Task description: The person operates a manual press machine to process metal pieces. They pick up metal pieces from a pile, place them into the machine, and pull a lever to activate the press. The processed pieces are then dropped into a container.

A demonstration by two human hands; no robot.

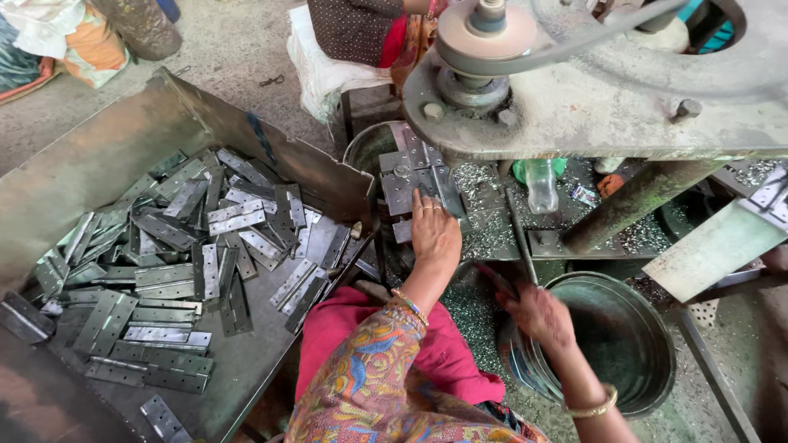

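Head view: left hand [435, 234] flat, open on grey metal hinges [419, 184] beside round green metal tub [624, 336]; right hand [542, 316] at tub rim, grip unclear.

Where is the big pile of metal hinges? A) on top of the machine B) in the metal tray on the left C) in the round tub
B: the hinges lie heaped in the metal tray on the left, while the round tub holds none that show.
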